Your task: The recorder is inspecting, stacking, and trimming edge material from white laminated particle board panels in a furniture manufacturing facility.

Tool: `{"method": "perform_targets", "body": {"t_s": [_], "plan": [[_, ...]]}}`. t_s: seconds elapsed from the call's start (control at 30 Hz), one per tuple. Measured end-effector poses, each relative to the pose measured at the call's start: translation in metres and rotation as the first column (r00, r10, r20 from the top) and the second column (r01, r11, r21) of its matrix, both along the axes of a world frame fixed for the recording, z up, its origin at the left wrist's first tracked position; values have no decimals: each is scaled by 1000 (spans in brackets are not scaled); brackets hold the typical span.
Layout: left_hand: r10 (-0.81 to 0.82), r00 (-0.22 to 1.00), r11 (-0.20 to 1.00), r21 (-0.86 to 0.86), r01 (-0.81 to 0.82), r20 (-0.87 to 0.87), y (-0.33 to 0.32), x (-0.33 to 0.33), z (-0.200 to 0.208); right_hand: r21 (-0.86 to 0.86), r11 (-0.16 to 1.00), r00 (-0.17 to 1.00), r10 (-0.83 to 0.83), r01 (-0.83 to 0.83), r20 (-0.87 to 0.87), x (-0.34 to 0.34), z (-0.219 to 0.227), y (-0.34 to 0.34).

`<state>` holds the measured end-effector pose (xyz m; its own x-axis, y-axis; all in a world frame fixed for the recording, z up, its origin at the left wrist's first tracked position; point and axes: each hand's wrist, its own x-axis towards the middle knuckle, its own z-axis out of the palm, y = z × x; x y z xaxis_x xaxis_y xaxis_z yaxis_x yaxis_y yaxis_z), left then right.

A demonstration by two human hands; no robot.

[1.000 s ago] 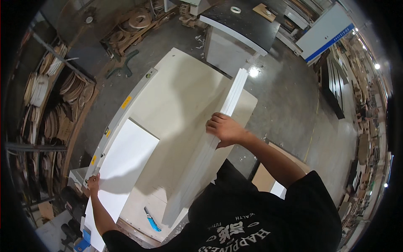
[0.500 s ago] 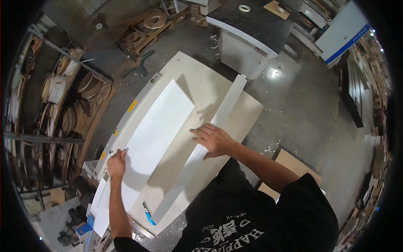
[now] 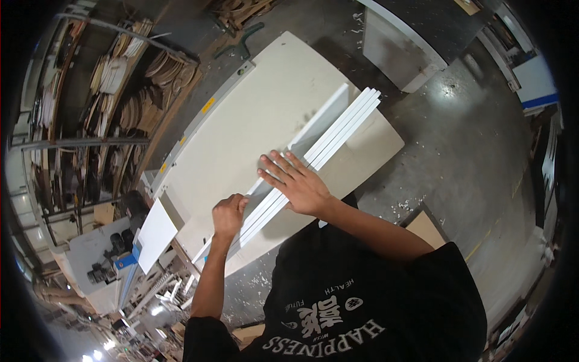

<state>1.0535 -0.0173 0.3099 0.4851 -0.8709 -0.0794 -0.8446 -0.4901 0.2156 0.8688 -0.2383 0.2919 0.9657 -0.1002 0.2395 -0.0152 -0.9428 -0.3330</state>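
Note:
A long white panel stands on its edge, tilted, along the left side of several stacked white strips on the pale worktable. My left hand is closed on the panel's upper edge near its closer end. My right hand lies across the strips with its fingers stretched out and apart, the fingertips reaching the panel. Its palm covers the middle of the strips. Only a speck of blue shows beside my left forearm, where the panel and arm hide the rest.
A grey metal rail with yellow labels runs along the table's left edge. Another white sheet juts out at the near left corner. Shelves of wood offcuts stand to the left. A dark-topped bench is at the far right.
The white panel has gone from lying flat at the left to standing on edge against the strips. My left hand moved right with it. My right hand's fingers spread. The view shifted.

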Motion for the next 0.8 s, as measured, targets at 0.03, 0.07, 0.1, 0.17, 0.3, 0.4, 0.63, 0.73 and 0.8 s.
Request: {"method": "perform_targets", "body": {"t_s": [0.03,0.07,0.1,0.17,0.3,0.4,0.63,0.73,0.8], "plan": [[2,1000,995,98,-3,2,3,-10,0,-22,1000,997,0,-1,-72,-2,4,-1],[19,1000,995,102,-19,-2,5,-22,0,-46,999,990,-1,-6,-143,-3,7,-2],[42,997,998,50,-39,-67,0,-34,8,-79,997,994,-25,16,-105,-7,9,-4],[135,960,990,62,-124,-244,4,-48,22,-42,999,993,-14,9,-113,-11,2,-1],[94,980,993,-48,-104,-177,48,-69,9,-28,999,999,-17,16,-41,-10,-1,2],[141,987,987,-86,-135,71,81,-79,0,-9,1000,998,-8,8,-57,-5,-6,3],[340,919,940,-61,-335,200,159,-67,-6,-54,998,995,30,-35,-92,15,-2,-2],[423,866,906,-98,-412,266,188,-59,-10,-71,997,996,23,-29,-85,27,1,-2],[443,860,897,-136,-421,253,199,-53,-15,-82,997,990,-2,-9,-138,31,6,-2]]}}
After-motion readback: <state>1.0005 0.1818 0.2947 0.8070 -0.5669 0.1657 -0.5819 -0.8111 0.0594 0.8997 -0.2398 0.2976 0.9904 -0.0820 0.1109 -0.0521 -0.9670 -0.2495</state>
